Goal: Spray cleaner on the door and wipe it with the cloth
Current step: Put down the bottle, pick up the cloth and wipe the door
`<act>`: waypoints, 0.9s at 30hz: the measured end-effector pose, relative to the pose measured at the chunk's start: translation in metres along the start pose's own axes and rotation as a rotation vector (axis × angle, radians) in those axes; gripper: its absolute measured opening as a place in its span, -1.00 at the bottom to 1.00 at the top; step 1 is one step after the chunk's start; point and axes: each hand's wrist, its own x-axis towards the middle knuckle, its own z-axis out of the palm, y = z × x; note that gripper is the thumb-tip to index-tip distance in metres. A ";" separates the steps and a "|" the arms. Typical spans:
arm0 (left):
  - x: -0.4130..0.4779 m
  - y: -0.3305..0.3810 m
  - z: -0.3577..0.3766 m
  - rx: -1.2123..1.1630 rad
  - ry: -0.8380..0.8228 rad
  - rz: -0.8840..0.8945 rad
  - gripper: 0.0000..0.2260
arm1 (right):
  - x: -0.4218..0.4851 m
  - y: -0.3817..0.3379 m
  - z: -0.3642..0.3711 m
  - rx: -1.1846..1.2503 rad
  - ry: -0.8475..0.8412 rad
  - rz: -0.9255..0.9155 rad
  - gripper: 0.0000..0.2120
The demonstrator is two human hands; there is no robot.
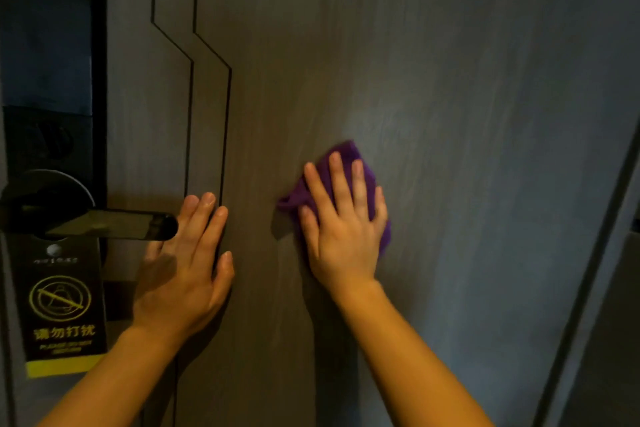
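Right hand: the right hand (341, 225) lies flat with fingers spread, pressing a purple cloth (349, 163) against the door (450, 114); it pins the cloth under the palm rather than gripping it.
Left hand: the left hand (187, 267) rests open and empty, palm flat on the door, just right of the tip of the black lever handle (114, 224), fingers apart.
Cloth: bunched, showing above and to both sides of the right hand, at mid-height on the door's wide plain panel.
Door: dark grey wood-grain with thin inlaid lines; a black electronic lock plate (52, 80) sits at the left.
Hanging sign: a black do-not-disturb tag (62, 308) hangs from the handle.
Spray cleaner: no bottle is in view.
Progress: wiping appears under way, so spraying is probably done, though no wet patch is clearly visible.
Remaining: likely the rest of the panel; how much is already wiped cannot be told.
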 end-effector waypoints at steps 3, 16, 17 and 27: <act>0.000 0.000 0.002 -0.002 0.010 -0.007 -0.46 | 0.058 0.026 -0.017 -0.035 0.042 0.035 -0.48; 0.087 0.037 -0.004 -0.076 0.188 -0.044 -0.49 | 0.108 0.131 -0.039 0.146 0.248 0.811 -0.44; 0.091 0.038 -0.004 -0.067 0.189 -0.051 -0.49 | 0.106 0.128 -0.037 0.170 0.270 0.891 -0.45; 0.090 0.036 0.002 -0.037 0.198 -0.044 -0.47 | 0.128 0.029 -0.030 0.125 0.221 0.767 -0.40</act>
